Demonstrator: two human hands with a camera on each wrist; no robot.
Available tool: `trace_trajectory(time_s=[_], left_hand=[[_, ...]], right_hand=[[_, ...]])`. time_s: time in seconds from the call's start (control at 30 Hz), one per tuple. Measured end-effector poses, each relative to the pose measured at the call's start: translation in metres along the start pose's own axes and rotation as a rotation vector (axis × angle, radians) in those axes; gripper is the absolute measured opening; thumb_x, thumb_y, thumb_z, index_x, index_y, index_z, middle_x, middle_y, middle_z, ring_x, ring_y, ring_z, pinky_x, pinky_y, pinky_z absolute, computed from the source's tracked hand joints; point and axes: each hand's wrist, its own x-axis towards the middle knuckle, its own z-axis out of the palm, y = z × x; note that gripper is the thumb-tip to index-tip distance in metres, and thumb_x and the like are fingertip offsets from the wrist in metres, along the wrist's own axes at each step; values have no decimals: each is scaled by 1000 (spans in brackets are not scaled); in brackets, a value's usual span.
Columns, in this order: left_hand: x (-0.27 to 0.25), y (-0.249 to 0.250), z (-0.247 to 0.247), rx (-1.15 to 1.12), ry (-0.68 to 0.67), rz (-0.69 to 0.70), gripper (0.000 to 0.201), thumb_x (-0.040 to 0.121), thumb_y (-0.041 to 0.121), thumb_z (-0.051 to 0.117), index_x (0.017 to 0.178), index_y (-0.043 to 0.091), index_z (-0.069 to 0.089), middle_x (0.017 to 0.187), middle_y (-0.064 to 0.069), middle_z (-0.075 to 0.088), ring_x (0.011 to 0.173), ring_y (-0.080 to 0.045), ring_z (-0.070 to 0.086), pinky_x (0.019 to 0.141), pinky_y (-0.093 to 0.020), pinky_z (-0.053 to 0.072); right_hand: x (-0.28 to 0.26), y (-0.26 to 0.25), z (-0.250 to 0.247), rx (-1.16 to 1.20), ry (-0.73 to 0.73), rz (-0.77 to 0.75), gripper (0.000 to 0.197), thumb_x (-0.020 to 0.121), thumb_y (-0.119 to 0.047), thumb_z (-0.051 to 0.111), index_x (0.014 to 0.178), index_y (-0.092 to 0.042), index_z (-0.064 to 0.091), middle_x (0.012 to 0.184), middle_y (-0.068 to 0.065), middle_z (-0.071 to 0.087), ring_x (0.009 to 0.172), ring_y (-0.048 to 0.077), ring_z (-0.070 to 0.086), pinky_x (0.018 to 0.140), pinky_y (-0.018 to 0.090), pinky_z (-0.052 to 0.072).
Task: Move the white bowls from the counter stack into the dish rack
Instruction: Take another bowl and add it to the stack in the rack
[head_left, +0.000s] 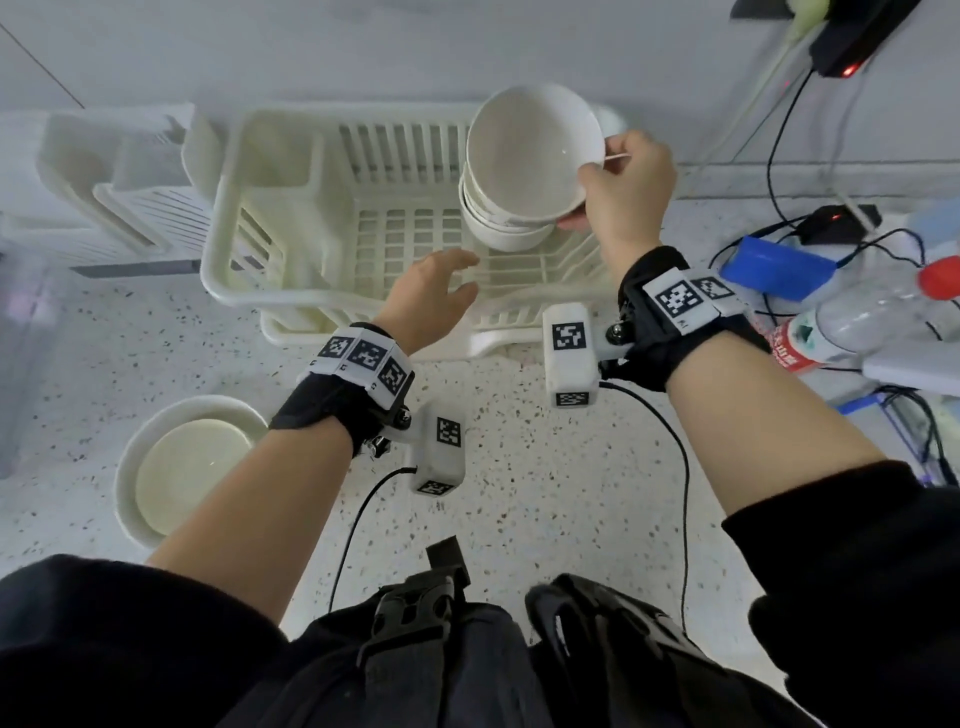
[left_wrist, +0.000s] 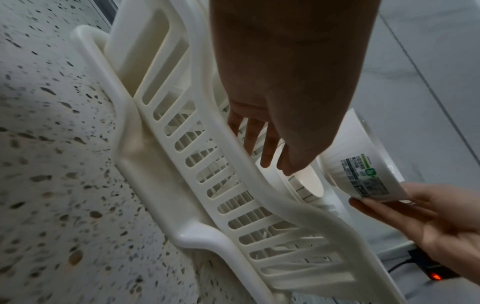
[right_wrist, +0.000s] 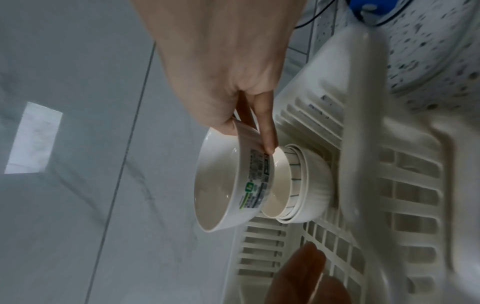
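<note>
My right hand (head_left: 618, 182) grips a white bowl (head_left: 530, 150) by its rim, thumb inside and fingers beneath, tilted just above a nested stack of white bowls (head_left: 498, 228) standing in the cream dish rack (head_left: 260, 171). A printed label shows on the held bowl (right_wrist: 228, 185) and again on this bowl (left_wrist: 363, 176) in the left wrist view. The stacked bowls (right_wrist: 306, 185) sit just under it. My left hand (head_left: 441, 291) hovers over the rack's front rim, fingers (left_wrist: 262, 144) straight and spread, holding nothing. One white bowl (head_left: 187, 467) remains on the counter at lower left.
A speckled counter (head_left: 519, 467) carries the rack. Behind it on the left lies a second white rack (head_left: 119, 182). On the right are a blue box (head_left: 779, 270), black cables, a plastic bottle with a red cap (head_left: 872, 317) and a power strip. A grey wall stands behind.
</note>
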Motion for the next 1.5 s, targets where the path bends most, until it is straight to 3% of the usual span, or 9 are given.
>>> trace_trajectory(time_s=[0.4,0.5,0.77,0.9,1.03,1.23,1.3,1.43,1.5], left_hand=[[43,-12,14,-58,-2,-5,48,95,24,47,140,9,35,143,-13,44,129,-26,46,107,-39,40],[52,-12,15,-89,26,-19,53,95,24,47,142,9,28,146,-14,37,129,-28,46,106,-42,40],[53,-17,24,-68,22,-26,57,94,26,47,144,11,23,146,-15,34,122,-31,51,98,-44,46],[54,-18,24,-70,20,-32,60,94,26,48,145,11,20,148,-14,32,123,-31,50,101,-46,44],[55,-20,25,-84,14,-35,62,93,26,48,146,13,18,149,-14,32,125,-31,49,102,-46,43],[57,-21,26,-92,28,-23,69,93,26,50,148,16,11,148,-15,31,125,-30,47,99,-47,46],[57,-21,26,-85,34,-10,70,92,26,50,149,16,9,149,-14,29,125,-30,48,97,-47,47],[58,-21,24,-61,55,43,74,92,23,50,149,16,3,157,-8,14,132,-25,40,97,-25,37],[61,-21,23,-71,52,55,77,91,20,50,149,14,0,160,-4,5,144,-20,21,101,-21,25]], right_hand=[[47,22,36,-222,56,-87,17,69,-6,55,80,-3,68,71,3,63,70,28,69,64,43,60],[51,25,37,-336,33,-116,16,74,-6,58,83,0,69,80,11,72,76,26,68,64,27,52],[56,33,40,-463,5,-130,19,77,-3,51,88,6,64,86,19,69,70,26,53,70,35,48],[56,33,41,-512,-33,-128,11,86,-6,46,91,-7,56,88,4,55,79,19,51,76,34,46],[55,34,41,-457,-41,-151,22,94,-16,46,104,0,56,103,12,63,92,27,61,83,38,50],[54,42,40,-502,-207,-119,39,100,-26,43,126,4,43,132,17,46,96,17,47,41,-1,36],[54,45,45,-523,-239,-97,43,101,-27,40,130,4,37,135,19,40,104,26,50,52,0,42],[54,44,49,-502,-269,-33,41,102,-22,38,133,4,31,138,19,36,109,31,50,85,29,49],[57,45,46,-451,-295,-40,39,101,-18,37,133,5,31,138,19,35,92,24,52,75,13,54]])
